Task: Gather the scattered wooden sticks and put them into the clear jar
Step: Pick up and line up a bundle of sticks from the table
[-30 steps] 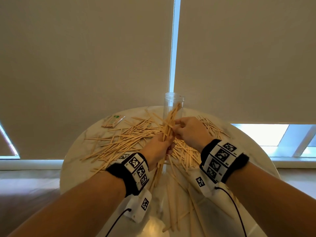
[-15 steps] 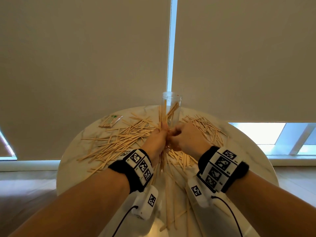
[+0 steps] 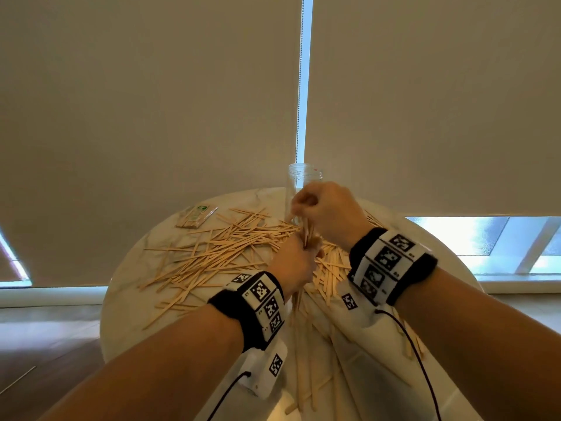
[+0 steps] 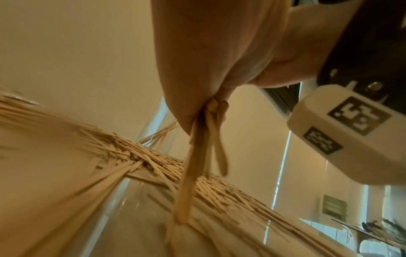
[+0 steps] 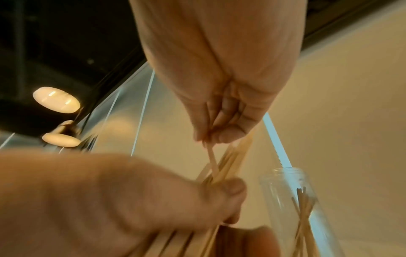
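Many thin wooden sticks (image 3: 224,247) lie scattered over the round marble table (image 3: 127,287). My left hand (image 3: 293,262) grips an upright bundle of sticks (image 4: 195,156) low down, its lower end close to the tabletop. Just above it, my right hand (image 3: 326,211) pinches the top ends of the same bundle (image 5: 222,167) between thumb and fingers. The tall clear jar (image 3: 299,189) stands right behind my right hand, partly hidden by it. In the right wrist view the jar (image 5: 305,200) holds a few sticks.
A small clear packet of sticks (image 3: 197,217) lies at the table's far left. More sticks (image 3: 306,369) lie near the front edge between my forearms. Roller blinds hang close behind the table. Wooden floor shows to the left.
My right hand has risen from beside the left hand to the top of the bundle, in front of the jar. The left hand stays low, gripping the bundle upright.
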A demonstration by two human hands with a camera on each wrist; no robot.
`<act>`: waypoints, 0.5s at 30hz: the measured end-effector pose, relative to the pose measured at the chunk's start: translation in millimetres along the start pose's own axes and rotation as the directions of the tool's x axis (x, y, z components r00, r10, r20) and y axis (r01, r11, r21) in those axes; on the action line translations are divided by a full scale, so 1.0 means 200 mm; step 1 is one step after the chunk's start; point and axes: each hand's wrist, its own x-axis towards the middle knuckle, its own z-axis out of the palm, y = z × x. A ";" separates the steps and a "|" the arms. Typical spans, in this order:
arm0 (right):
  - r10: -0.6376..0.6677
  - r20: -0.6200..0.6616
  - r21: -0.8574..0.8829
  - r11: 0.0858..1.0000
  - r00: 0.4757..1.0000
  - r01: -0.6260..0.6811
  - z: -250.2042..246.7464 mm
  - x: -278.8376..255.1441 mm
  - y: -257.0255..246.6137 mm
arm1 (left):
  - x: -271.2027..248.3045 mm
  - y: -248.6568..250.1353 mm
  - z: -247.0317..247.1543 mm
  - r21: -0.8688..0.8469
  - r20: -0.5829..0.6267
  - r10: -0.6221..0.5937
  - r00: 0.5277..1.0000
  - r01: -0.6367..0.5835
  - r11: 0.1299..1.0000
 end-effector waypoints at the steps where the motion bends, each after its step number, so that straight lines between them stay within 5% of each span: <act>1: 0.035 -0.105 0.090 0.996 0.994 -0.025 -0.03 0.02 0.02 | 0.01 0.00 -0.01 -0.026 -0.017 -0.019 1.000 0.018 1.000; 3: 0.137 -0.303 0.296 0.954 0.943 -0.044 -0.11 0.04 0.04 | 0.02 -0.02 -0.04 -0.066 -0.051 -0.041 0.998 0.037 0.997; 5: 0.243 -0.325 0.426 0.900 0.914 -0.088 -0.18 0.04 0.08 | 0.03 -0.02 -0.07 -0.181 -0.105 -0.055 0.993 0.035 0.983; 9: 0.250 0.030 0.258 0.934 0.968 -0.249 -0.11 -0.04 0.12 | 0.05 0.04 -0.08 -0.437 -0.119 -0.055 0.991 -0.003 0.899; 15: 0.181 0.156 0.110 0.974 0.971 -0.199 -0.04 -0.08 0.10 | 0.04 0.07 -0.04 -0.398 -0.132 -0.003 0.991 -0.050 0.916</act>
